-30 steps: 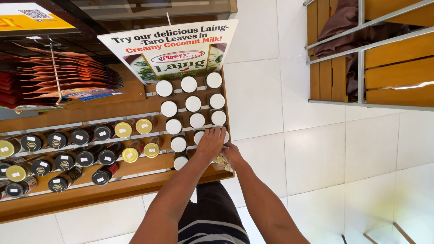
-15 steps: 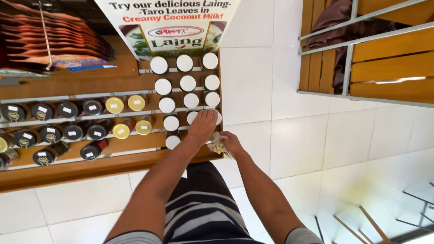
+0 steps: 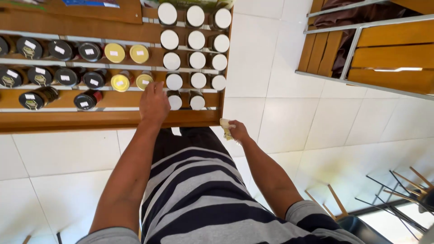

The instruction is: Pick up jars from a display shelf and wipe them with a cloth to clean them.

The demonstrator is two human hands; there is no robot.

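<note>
I look down a wooden shelf unit (image 3: 108, 118) that carries rows of jars. My left hand (image 3: 153, 105) reaches onto the lowest rows, fingers spread, touching next to a white-lidded jar (image 3: 174, 101) and below a yellow-lidded jar (image 3: 144, 80). It grips nothing that I can see. My right hand (image 3: 237, 130) hangs beside the shelf's right end, closed around a crumpled pale yellow cloth (image 3: 225, 127). Several white-lidded jars (image 3: 197, 60) fill the right columns. Black-lidded jars (image 3: 66, 77) fill the left rows.
White floor tiles (image 3: 280, 117) spread to the right of the shelf. A wooden rack with grey metal rails (image 3: 361, 49) stands at the upper right. Chair legs (image 3: 398, 180) show at the lower right. My striped shirt (image 3: 199, 190) fills the bottom centre.
My left hand has slid left, from the white-lidded jars toward the yellow-lidded ones. My right hand with the cloth has dropped away from the shelf. My view has moved lower on the shelf.
</note>
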